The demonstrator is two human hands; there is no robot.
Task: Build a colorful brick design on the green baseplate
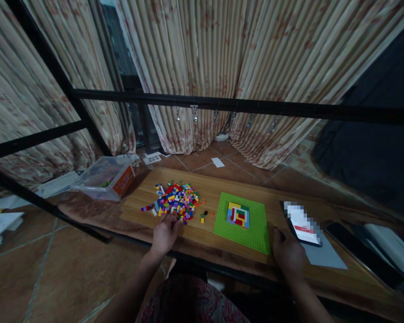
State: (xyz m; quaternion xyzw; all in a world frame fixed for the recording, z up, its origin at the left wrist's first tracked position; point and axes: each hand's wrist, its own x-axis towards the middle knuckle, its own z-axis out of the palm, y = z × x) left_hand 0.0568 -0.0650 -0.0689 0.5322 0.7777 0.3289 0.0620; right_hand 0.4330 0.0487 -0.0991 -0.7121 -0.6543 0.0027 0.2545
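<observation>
My left hand (164,233) rests at the near edge of a heap of small multicoloured toy building bricks (178,199). Its fingers are curled together against the bricks, and whatever they hold is too small to make out. Beside the heap lies a green studded baseplate (257,237), slightly turned on the board. Near its middle, red, white, blue, yellow and green bricks form a square built pattern (238,215). Just off the plate's right corner, my right hand (289,255) is closed, its fingers curled inward. Anything inside that hand is hidden.
Several loose bricks (202,220) lie between heap and plate. A lit phone (303,226) sits on white paper (326,255) at right, near a dark long object (363,253). A clear plastic box (104,179) stands left of the wooden board (202,179). A black rail (222,104) crosses beyond.
</observation>
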